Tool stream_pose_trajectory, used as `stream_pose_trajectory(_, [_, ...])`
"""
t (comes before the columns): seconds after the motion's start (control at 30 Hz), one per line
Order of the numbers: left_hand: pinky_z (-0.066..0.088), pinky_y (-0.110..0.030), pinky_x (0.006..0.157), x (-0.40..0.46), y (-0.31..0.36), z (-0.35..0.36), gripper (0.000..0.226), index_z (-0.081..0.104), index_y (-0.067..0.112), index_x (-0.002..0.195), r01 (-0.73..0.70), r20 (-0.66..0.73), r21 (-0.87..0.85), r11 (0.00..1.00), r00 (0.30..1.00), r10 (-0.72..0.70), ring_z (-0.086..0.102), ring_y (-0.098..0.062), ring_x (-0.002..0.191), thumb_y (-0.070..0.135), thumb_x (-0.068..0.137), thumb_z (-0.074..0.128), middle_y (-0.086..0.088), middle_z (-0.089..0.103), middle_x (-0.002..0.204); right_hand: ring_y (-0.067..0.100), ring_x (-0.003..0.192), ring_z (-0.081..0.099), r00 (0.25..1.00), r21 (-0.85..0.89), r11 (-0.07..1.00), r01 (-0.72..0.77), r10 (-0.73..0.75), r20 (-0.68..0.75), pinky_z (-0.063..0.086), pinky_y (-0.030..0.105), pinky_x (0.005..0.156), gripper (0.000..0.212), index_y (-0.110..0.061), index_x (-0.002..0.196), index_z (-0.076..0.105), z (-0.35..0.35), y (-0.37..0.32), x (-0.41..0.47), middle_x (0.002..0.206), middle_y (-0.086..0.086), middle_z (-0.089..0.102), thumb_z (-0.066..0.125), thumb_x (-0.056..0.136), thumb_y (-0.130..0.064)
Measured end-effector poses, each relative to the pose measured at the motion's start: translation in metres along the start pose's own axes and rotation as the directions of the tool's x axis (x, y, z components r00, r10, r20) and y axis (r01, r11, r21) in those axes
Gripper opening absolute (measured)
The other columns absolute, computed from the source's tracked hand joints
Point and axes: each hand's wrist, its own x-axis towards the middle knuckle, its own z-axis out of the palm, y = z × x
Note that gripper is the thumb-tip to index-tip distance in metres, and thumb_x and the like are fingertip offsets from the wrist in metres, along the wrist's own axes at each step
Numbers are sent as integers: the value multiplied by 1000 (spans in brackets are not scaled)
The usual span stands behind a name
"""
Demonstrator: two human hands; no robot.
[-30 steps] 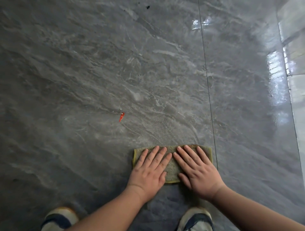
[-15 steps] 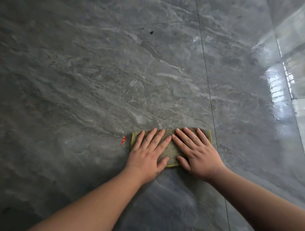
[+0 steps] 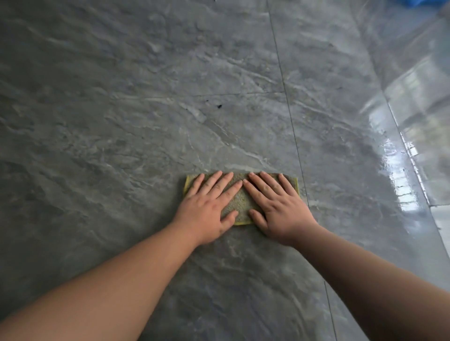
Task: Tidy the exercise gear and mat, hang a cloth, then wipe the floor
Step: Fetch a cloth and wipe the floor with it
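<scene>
A folded olive-green cloth (image 3: 239,202) with a yellow edge lies flat on the grey marbled floor tile (image 3: 121,121), just left of a tile joint. My left hand (image 3: 209,207) presses down on its left half, fingers spread and pointing away from me. My right hand (image 3: 277,207) presses on the right half in the same way, its index fingertip touching the left one. Both arms are stretched far forward. Most of the cloth is hidden under my hands.
A small black speck (image 3: 219,106) lies on the floor ahead of the cloth, near a cross joint. The floor to the right (image 3: 401,170) is glossy with bright window reflections. A bit of something blue (image 3: 418,3) shows at the top right corner.
Both hands have pushed the cloth forward along the floor. My shoes and the small red scrap have dropped out of sight, and the black speck is now much closer to the cloth.
</scene>
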Motion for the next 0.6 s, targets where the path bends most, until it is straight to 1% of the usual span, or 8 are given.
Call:
stream_pose_trajectory(0.17, [1,-45,122,56,-26,-14,73,-2,38,155,44,-19,-4,999,999,-44,-3,-13,151,63,91,21,9,-2,165,15,152,6,1000,-4,1000,-16,16,-21,7,47,123,68,-33,157,9,-16,25,59,165,-10,11,26,96,-57])
stream_pose_trajectory(0.3, [-1,-44,122,96,-43,-21,71,-2,39,155,83,-39,-25,996,996,-84,-3,-11,151,62,93,23,10,-3,165,12,152,2,999,-14,1000,3,-3,-37,2,44,123,70,-36,157,6,-29,48,106,165,-12,6,18,93,-60])
stream_pose_trajectory(0.43, [-1,-44,122,131,-62,-27,70,-3,39,155,85,-45,8,996,995,-85,-4,-12,151,62,93,22,10,-5,165,12,152,1,998,-55,998,15,-18,-62,-2,41,123,72,-37,157,5,-37,69,142,165,-12,4,9,89,-63])
stream_pose_trajectory(0.53, [-2,-44,122,144,-67,-30,70,-5,39,154,87,-29,10,996,996,-87,-5,-12,151,62,93,20,9,-6,165,11,152,0,998,-63,998,20,-24,-63,-2,41,123,73,-38,157,4,-38,77,155,165,-13,4,9,89,-64])
stream_pose_trajectory(0.6, [-4,-45,122,145,-66,-33,69,-8,39,154,89,12,3,996,996,-89,-8,-12,151,61,94,20,9,-8,165,12,152,0,998,-66,998,10,-15,-64,-2,41,123,72,-38,156,4,-38,77,156,165,-12,4,9,89,-64])
